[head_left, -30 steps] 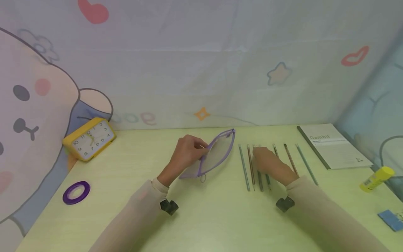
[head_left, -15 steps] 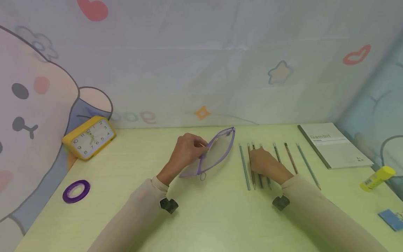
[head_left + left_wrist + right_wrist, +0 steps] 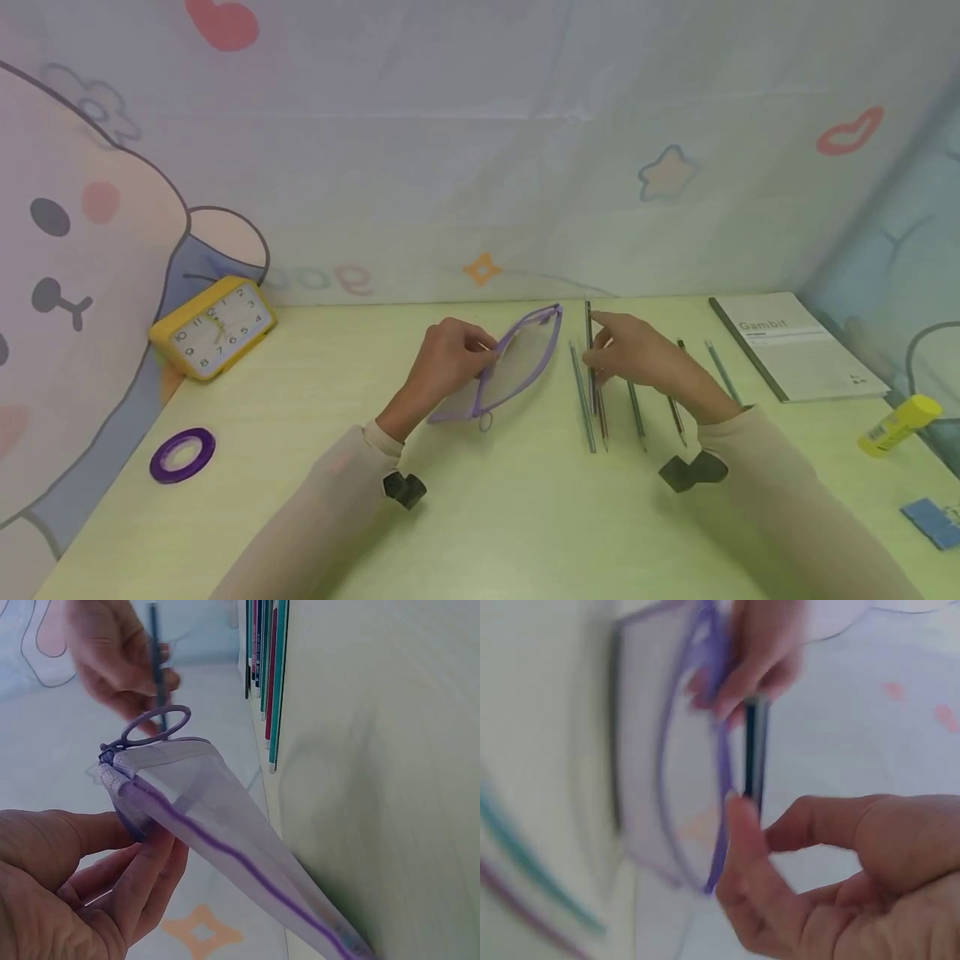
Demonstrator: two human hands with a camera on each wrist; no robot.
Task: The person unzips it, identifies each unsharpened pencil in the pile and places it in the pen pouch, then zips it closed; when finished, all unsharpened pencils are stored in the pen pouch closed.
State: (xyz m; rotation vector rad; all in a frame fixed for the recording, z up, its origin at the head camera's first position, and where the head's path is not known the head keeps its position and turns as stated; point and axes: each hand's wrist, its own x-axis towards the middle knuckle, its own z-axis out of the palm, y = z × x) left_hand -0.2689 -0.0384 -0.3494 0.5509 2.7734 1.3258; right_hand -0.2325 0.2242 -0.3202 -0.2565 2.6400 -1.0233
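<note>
My left hand (image 3: pixel 446 358) pinches the edge of a translucent pouch (image 3: pixel 225 817) with purple trim, holding its mouth apart. A purple ring (image 3: pixel 184 712) hangs at the zip end. To the right, my right hand (image 3: pixel 637 354) pinches a dark pencil (image 3: pixel 755 750) between thumb and fingers, lifted off the table beside the pouch's opening. Under and around that hand several pencils lie roughly side by side, among them a teal pencil (image 3: pixel 582 400) nearest the pouch and another teal pencil (image 3: pixel 722 373) at the far right of the row. The right wrist view is blurred.
A white notebook (image 3: pixel 798 350) lies at the back right, with a yellow glue stick (image 3: pixel 898 427) and a blue binder clip (image 3: pixel 930 522) in front of it. At left stand a yellow clock (image 3: pixel 213 329) and a roll of purple tape (image 3: pixel 182 456). A printed cloth hangs behind.
My right hand has risen from the row of pencils with a dark pencil, which now stands nearer the pouch. The left hand and pouch have hardly moved.
</note>
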